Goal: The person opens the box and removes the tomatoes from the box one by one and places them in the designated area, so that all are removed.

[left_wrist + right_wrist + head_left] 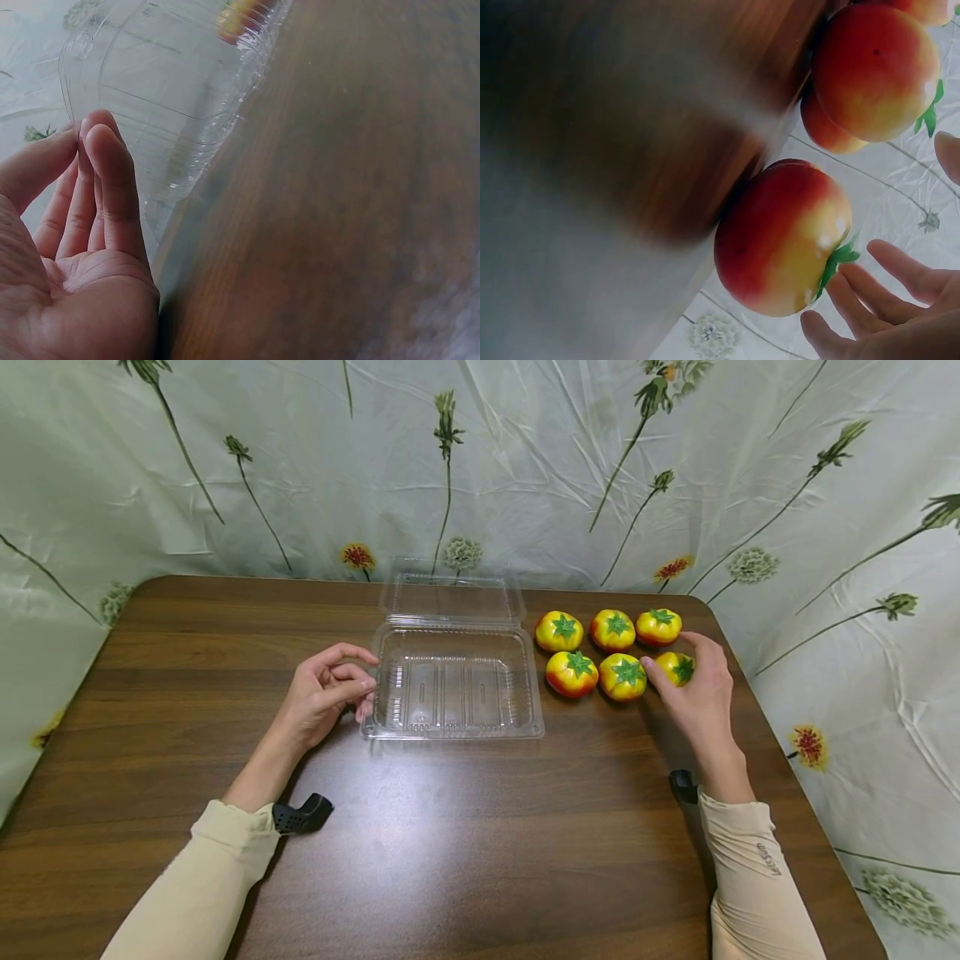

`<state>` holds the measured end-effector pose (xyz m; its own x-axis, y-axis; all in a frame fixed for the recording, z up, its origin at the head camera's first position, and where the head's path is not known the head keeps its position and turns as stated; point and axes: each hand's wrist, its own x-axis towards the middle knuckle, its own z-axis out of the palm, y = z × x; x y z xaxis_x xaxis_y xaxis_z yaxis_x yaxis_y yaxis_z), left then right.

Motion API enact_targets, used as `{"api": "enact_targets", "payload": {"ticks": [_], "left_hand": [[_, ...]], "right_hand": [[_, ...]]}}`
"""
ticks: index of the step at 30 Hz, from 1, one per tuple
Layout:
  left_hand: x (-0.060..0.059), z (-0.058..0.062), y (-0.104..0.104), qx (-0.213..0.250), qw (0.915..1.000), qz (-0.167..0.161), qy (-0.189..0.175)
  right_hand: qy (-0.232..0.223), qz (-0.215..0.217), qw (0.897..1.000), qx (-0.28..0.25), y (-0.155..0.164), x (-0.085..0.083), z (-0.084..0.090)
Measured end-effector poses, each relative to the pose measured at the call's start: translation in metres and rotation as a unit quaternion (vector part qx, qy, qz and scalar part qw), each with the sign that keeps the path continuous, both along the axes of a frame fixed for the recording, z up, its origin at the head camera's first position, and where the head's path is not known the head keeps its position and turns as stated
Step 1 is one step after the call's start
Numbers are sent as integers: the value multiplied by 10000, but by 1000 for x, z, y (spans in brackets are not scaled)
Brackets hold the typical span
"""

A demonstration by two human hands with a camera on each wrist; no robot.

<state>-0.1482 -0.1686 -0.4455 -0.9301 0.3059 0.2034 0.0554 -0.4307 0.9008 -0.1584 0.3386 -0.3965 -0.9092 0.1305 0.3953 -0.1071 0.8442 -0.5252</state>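
A clear plastic clamshell container [456, 732] lies on the table with its lid [450, 597] raised at the back. At its left side, my left hand [326, 693] pinches the rim between thumb and fingertips; in the left wrist view the container's rim [71, 94] runs down to those fingertips. My right hand [697, 689] hovers around the front right toy tomato [672, 668], yellow and red with a green leafy top. Seen from the right wrist, the fingers [889, 300] are spread and fairly straight beside the green top of that toy tomato [780, 240].
Several more toy tomatoes [572, 675] stand in two rows right of the container, close together. The brown wooden table [450, 860] ends at a floral curtain [300, 468] behind and to the right. A black wrist strap [303, 814] sits on the left forearm.
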Motion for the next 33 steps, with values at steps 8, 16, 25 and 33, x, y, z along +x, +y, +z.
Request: {"api": "enact_targets", "payload": {"ticks": [8,16,25,33], "left_hand": [[1,-1,-1,33,10000,-10,67],[2,-4,-1,142,9994,-133,302],[4,-5,-2,161,9989,-80,423],[14,-5,-2,113,9992,148,355]], "right_hand": [[27,144,9998,98,-8,-2,1],[-207,580,9975,353,-19,5,2],[-346,777,9930,820,-34,16,2],[-612,781,9896,1040,-39,36,-2]]}}
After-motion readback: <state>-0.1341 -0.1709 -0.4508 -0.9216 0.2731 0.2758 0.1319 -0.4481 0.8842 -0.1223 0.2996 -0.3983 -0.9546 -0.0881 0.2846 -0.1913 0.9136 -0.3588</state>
